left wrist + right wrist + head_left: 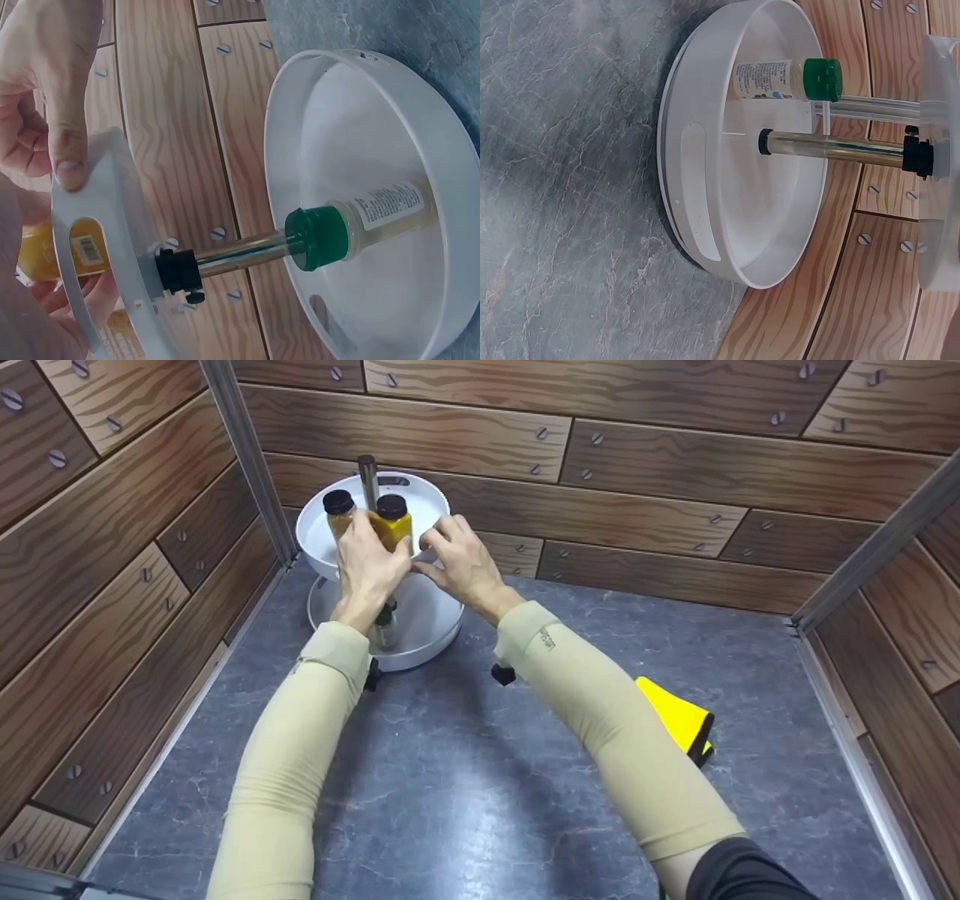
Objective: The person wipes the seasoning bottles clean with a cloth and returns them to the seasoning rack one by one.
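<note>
A two-tier white rack stands at the back left. On its upper tray (429, 502), my left hand (370, 574) grips a yellow bottle (395, 531) with a black cap, thumb and fingers on opposite sides. Close to its left is a brownish bottle (340, 521), also black-capped, partly behind the hand. My right hand (466, 564) holds the tray's right front rim; the left wrist view shows its thumb (70, 154) pressed on the outer wall. Below, a green-capped bottle (769, 79) with a white label stands upright on the lower tray (705, 82).
A metal pole (840, 148) with a black collar joins the two tiers. Black knob-like pieces (503, 674) lie on the grey marbled surface (420, 780) before the rack. A folded yellow cloth (675, 712) with dark edging lies beside the right forearm. Wood-patterned walls (675, 457) enclose the space.
</note>
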`<state>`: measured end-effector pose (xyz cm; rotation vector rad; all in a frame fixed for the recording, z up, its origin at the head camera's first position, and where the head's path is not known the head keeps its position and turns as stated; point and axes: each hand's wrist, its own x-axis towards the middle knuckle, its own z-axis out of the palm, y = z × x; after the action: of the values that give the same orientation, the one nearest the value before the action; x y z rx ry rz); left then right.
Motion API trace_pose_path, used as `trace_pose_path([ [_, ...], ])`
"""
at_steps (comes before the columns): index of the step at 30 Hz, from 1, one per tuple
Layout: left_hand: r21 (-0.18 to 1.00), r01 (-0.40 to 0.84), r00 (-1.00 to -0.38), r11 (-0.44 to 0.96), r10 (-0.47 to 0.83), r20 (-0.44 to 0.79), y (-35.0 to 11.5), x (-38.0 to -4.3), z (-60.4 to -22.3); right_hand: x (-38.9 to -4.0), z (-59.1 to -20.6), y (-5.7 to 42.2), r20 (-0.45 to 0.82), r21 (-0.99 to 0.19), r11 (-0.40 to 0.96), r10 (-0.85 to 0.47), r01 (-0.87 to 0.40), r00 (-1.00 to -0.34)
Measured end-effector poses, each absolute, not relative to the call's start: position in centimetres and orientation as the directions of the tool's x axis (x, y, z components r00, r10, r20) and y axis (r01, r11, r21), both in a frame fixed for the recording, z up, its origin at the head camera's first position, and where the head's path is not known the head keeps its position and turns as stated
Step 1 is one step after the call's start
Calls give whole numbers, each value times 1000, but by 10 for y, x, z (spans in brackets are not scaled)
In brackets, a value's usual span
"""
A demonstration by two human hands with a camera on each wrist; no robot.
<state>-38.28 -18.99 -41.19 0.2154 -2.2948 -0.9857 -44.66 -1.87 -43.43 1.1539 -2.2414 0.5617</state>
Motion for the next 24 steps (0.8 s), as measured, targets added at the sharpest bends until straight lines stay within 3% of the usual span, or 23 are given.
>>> trace_pose_path([
  [16, 654, 9, -863, 757, -325, 388, -189, -387, -401, -446, -427, -1, 577, -135, 566, -622, -813, -529],
  [24, 633, 65, -835, 772, -305, 458, -190, -384, -399, -440, -421, 15, 542, -140, 599, -620, -789, -567],
])
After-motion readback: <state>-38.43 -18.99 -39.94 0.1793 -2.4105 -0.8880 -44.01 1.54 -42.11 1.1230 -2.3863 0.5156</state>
